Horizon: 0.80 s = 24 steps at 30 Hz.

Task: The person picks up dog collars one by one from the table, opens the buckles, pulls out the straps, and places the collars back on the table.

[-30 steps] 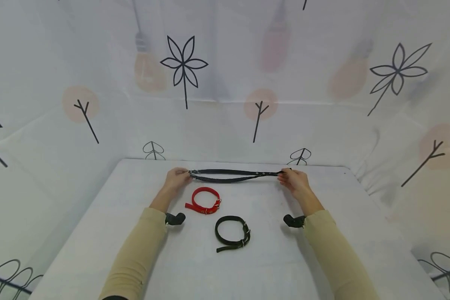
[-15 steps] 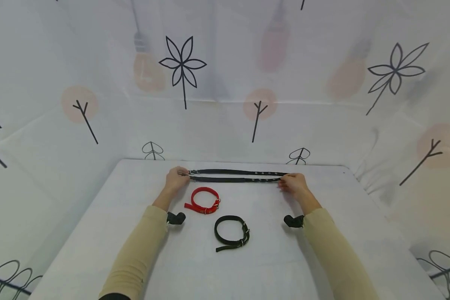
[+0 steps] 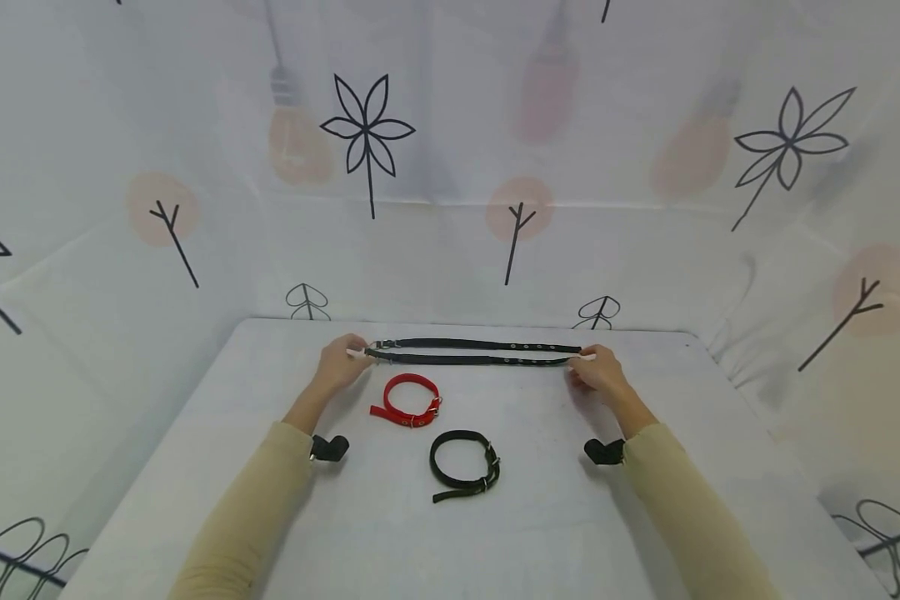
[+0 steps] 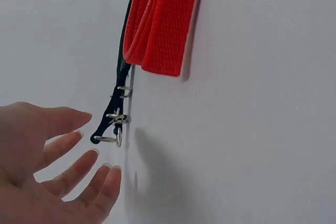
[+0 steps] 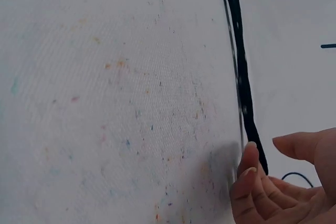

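Two black buckle collars, an upper one (image 3: 450, 342) and a lower one (image 3: 442, 359), lie stretched out side by side at the back of the table. My left hand (image 3: 341, 363) is at their buckle ends; in the left wrist view its thumb and fingers are spread apart beside the metal buckles (image 4: 118, 118). At the holed tips is my right hand (image 3: 602, 372), its thumb lifted away and its fingertips right at the strap end (image 5: 257, 148). In front lie a coiled red collar (image 3: 392, 390) and a coiled dark collar (image 3: 437, 467).
The white table (image 3: 540, 533) carries small coloured specks near the right hand. A white patterned cloth (image 3: 435, 258) hangs behind it. Each wrist wears a black camera mount, such as the left one (image 3: 331, 448).
The black collars' tips, bunched together at the right hand, have spread apart so the straps lie parallel. Both hands have loosened their hold and drawn slightly outward; the coiled collars have not moved.
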Motion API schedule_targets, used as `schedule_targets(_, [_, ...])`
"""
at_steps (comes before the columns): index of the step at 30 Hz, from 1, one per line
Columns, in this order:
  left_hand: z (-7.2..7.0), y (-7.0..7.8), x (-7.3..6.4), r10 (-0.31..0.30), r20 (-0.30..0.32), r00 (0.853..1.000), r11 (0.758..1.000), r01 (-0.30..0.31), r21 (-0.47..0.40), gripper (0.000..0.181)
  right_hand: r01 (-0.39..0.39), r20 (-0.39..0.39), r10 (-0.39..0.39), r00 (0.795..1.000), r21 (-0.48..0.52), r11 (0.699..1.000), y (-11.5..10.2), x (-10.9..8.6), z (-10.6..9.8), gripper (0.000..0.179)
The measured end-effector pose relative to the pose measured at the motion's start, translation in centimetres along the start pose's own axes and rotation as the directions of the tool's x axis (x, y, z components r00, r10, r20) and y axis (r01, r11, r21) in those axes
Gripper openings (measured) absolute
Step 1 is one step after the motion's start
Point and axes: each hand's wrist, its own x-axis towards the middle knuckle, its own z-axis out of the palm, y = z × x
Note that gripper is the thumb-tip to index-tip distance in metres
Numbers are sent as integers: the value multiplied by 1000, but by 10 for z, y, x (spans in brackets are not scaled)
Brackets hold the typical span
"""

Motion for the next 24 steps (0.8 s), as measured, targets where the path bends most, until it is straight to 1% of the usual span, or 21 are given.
schedule_targets(3, [-5, -2, -6, 32, 26, 999, 999, -32, 12, 40, 41, 17, -41, 999, -12, 999, 1, -8, -4, 57])
schedule_targets(7, [-9, -3, -13, 75, 50, 996, 997, -75, -5, 40, 88, 40, -88, 995, 4, 996, -2, -16, -9, 56])
schedule_targets(11, [-10, -2, -20, 145, 83, 986, 989, -145, -8, 40, 138, 76, -138, 987, 13, 990, -9, -23, -10, 54])
schedule_targets(13, [-9, -2, -23, 180, 105, 978, 983, -181, 6, 40, 168, 101, -169, 980, 17, 986, -13, -28, -8, 53])
schedule_targets(16, [-6, -1, -28, 231, 146, 962, 971, -238, 30, 39, 206, 130, -208, 970, 27, 978, -18, -34, -2, 49])
schedule_targets(20, [-1, 2, -36, 295, 188, 937, 950, -309, 52, 36, 262, 157, -263, 952, 29, 965, -25, -43, 8, 44])
schedule_targets(24, [4, 8, -45, 352, 213, 911, 927, -371, 55, 36, 320, 180, -314, 932, -7, 947, -31, -51, 21, 41])
